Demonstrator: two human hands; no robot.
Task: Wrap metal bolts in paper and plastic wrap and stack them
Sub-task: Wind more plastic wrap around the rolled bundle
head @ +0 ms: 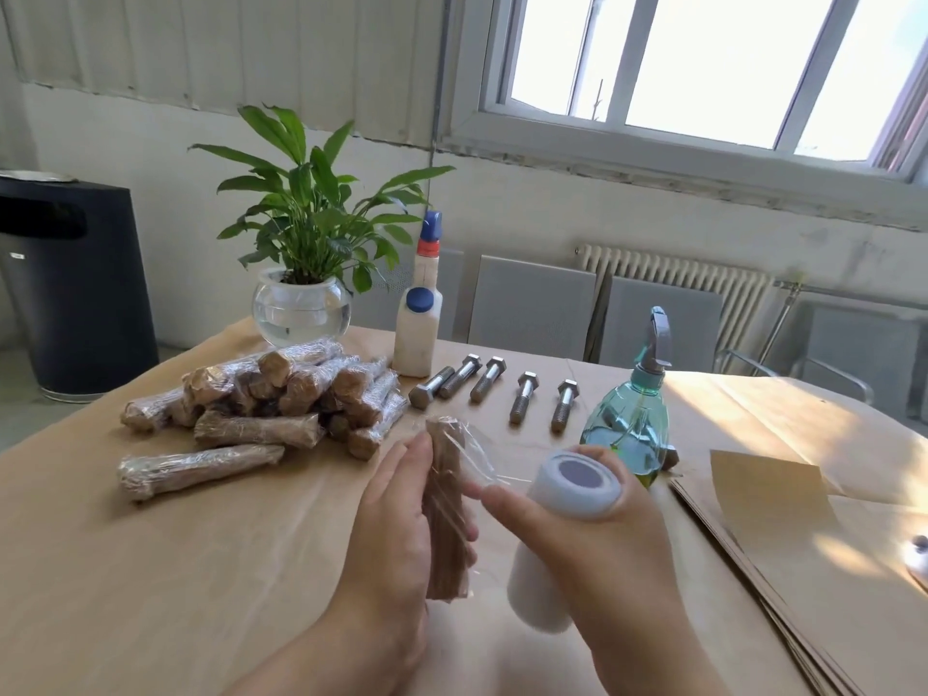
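- Left hand (396,535) holds a paper-wrapped bolt (447,519) upright-ish, tilted a bit; fingers curled round its far side, thumb on the near side, so clamped on it.
- Clear plastic film (474,454) runs from the top of that bolt across to the right-hand fingertips and partly covers the paper.
- Right hand (597,540) grips the plastic wrap roll (567,519), fingers curled round the roll body, roll end with grey core facing up; index finger (502,499) sticks out toward the left hand's fingers, touching the film.
- Both hands held above the table (201,570), which is covered in brown paper.
- Pile of finished wrapped bolts (261,394) lies well beyond and left of the left fingers, stacked a few layers; one lies apart at the near left edge of the pile.
- Five bare metal bolts (494,391) lie in a row beyond the fingers of both hands, heads mostly pointing away.
- Green spray bottle (627,419) stands just beyond the right hand's knuckles.
- White glue bottle (417,324) stands behind the bolts row; potted plant (306,233) in a glass bowl left of it.
- Stack of brown paper sheets (783,535) lies right of the right hand.
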